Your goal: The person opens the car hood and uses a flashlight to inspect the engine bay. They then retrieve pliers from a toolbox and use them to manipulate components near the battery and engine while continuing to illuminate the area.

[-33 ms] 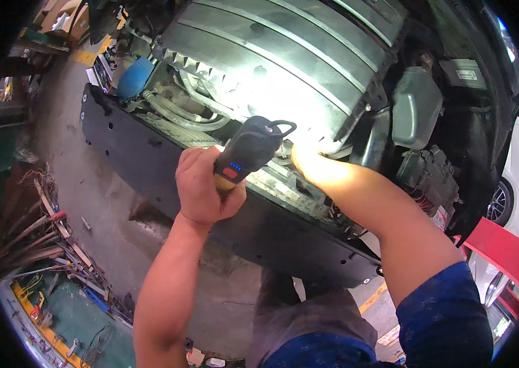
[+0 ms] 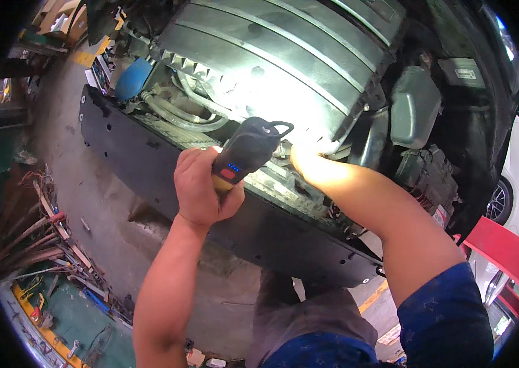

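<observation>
My left hand [image 2: 199, 187] is closed around a black work light [image 2: 246, 150] with a wire loop at its top, a red button and a row of small blue lights. Its beam falls on the ribbed dark engine cover [image 2: 278, 43] and on my right wrist. My right hand [image 2: 306, 158] reaches down into the gap between that cover and the front of the engine bay. Glare and nearby parts hide its fingers, so what they touch cannot be made out. Beside the work light, a grey hose [image 2: 189, 116] curves near the front edge.
A long black panel [image 2: 149, 162] runs across the car's front, between my body and the engine bay. On the right sit a grey-green reservoir [image 2: 416, 110] and a red beam [image 2: 501, 245]. Wooden sticks and scrap [image 2: 45, 227] lie at the left; a blue part [image 2: 134, 80] stands farther back.
</observation>
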A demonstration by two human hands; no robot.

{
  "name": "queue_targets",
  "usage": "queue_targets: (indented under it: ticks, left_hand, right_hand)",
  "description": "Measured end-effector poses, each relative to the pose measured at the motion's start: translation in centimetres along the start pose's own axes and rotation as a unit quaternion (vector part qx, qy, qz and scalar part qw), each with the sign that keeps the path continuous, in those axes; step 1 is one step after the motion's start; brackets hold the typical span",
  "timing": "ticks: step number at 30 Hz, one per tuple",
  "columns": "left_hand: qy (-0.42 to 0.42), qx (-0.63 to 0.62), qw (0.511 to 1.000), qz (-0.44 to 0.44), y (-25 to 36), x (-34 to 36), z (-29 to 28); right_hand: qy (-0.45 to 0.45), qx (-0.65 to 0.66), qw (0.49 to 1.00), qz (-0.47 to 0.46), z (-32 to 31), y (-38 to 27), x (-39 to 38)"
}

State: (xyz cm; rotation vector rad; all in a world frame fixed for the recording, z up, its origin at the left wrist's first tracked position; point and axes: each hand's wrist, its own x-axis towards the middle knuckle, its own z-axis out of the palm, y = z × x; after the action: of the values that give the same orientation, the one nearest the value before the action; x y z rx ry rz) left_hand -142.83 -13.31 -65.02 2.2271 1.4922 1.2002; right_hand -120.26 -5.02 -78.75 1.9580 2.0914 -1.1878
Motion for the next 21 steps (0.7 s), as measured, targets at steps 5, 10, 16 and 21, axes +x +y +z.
queue_targets:
  ticks: [5, 10, 16, 21]
  left_hand:
    - [-0.008, 0.002, 1.0, -0.006, 0.3, 0.2, -0.3]
    - [0.008, 0.007, 1.0, 0.002, 0.4, 0.5, -0.2]
    - [0.001, -0.004, 1.0, -0.009, 0.6, 1.4, -0.3]
    - [-0.009, -0.02, 1.0, -0.023, 0.4, 0.6, -0.3]
  right_hand:
    - [0.067, 0.111, 0.991, 0.036, 0.8, 3.2, -2.1]
    - [0.098, 0.203, 0.974, 0.038, 0.7, 4.8, -3.4]
    - [0.108, 0.243, 0.963, 0.032, 0.2, 4.6, -2.9]
    - [0.069, 0.243, 0.967, 0.025, -1.5, 4.4, -3.2]
